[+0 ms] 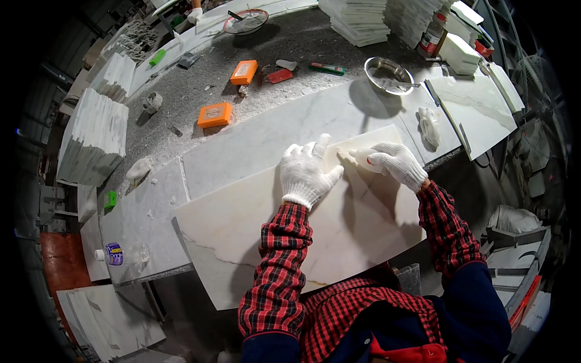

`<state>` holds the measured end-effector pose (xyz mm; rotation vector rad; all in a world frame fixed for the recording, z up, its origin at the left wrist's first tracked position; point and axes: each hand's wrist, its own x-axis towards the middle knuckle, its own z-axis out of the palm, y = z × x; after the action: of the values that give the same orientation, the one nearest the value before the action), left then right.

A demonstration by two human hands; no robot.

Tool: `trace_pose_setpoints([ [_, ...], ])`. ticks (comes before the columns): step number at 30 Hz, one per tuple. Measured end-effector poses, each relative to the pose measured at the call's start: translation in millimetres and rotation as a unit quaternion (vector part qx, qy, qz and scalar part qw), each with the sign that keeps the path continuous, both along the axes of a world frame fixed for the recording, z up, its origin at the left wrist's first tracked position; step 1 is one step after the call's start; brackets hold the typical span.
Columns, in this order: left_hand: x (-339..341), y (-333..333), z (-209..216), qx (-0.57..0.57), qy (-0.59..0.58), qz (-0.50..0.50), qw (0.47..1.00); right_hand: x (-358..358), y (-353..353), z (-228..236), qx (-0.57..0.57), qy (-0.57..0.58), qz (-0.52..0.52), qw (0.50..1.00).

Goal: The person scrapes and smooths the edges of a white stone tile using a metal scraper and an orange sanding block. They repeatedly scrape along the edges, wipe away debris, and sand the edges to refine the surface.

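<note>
A large pale marble slab (254, 221) lies before me, its near edge jutting past the table. My left hand (307, 172), in a white knitted glove, rests flat on the slab near its far edge with fingers spread. In the same kind of glove, my right hand (399, 164) grips a small whitish squeeze bottle (362, 158), tilted with its narrow tip pointing left toward the slab. A spot of red shows by the gripping fingers. Whether the tip touches the stone, I cannot tell.
Beyond the slab are orange boxes (214, 115), a metal bowl (389, 77) and a crumpled white cloth (429, 127). Stacked tiles (94, 139) stand at left. A plastic bottle (124, 254) lies near the left front edge. Another person's hand (195, 15) shows at the far top.
</note>
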<state>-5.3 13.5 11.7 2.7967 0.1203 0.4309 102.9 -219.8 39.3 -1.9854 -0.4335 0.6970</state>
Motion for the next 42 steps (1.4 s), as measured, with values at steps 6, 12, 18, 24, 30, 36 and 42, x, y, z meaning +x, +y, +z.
trace_pose_setpoints([
  [6,0.8,0.9,-3.9,-0.002,-0.003,-0.005,1.000,2.3,-0.3,-4.6,-0.008,-0.014,0.007,1.000],
  [12,0.6,-0.9,0.8,0.008,0.004,0.003,1.000,2.5,-0.7,-7.0,-0.004,-0.013,0.008,1.000],
  [18,1.0,-1.3,-0.1,0.007,-0.002,0.002,1.000,3.2,-1.6,-6.9,-0.008,-0.015,0.016,1.000],
  [24,0.0,-0.6,0.3,0.000,-0.004,0.002,1.000,-1.1,-1.6,0.4,-0.009,-0.003,-0.015,1.000],
  [30,-0.7,1.7,-5.5,0.005,-0.004,-0.001,1.000,3.4,-5.2,4.8,-0.015,-0.023,-0.033,0.999],
  [36,-0.5,0.2,-0.9,0.006,0.009,0.000,1.000,11.1,-8.0,-0.5,-0.024,-0.056,-0.034,0.998],
  [42,-0.9,0.5,-0.9,0.007,0.006,0.001,1.000,11.8,-7.5,0.6,-0.027,-0.054,-0.033,0.998],
])
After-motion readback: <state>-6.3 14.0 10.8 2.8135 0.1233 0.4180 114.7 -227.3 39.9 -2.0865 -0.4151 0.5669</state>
